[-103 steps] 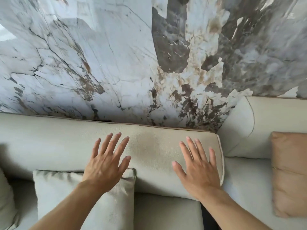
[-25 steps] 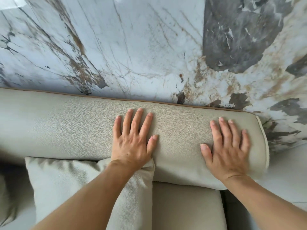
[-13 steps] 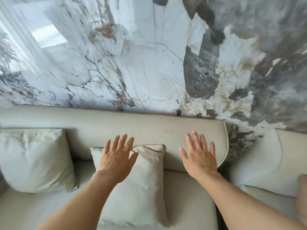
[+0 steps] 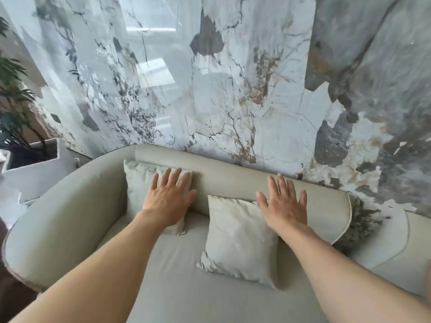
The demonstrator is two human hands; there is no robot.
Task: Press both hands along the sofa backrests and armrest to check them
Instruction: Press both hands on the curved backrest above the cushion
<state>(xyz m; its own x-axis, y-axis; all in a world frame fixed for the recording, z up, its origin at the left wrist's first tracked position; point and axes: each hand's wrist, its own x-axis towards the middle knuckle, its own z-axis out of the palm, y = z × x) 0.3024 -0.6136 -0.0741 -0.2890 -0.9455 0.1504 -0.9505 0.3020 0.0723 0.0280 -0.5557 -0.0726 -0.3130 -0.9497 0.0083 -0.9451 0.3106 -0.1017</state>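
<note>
A beige sofa stands against a marbled wall. Its rounded backrest (image 4: 233, 180) runs from the left corner to a piped end at the right. The curved armrest (image 4: 67, 206) wraps round the left side. My left hand (image 4: 169, 199) is flat with fingers spread, in front of the left cushion (image 4: 137, 183) and the backrest; whether it touches them I cannot tell. My right hand (image 4: 283, 206) is flat and spread over the backrest, just right of the middle cushion (image 4: 238, 238). Neither hand holds anything.
The seat (image 4: 186, 287) lies below my arms. A second sofa section (image 4: 396, 248) adjoins at the right. A potted plant (image 4: 14, 108) in a white planter stands on the floor at the far left. The marbled wall (image 4: 233, 89) rises right behind the backrest.
The view has pulled back and swung left, bringing the armrest and plant into sight. Both hands have moved left along the backrest; the left one has gone from the middle cushion to the left cushion.
</note>
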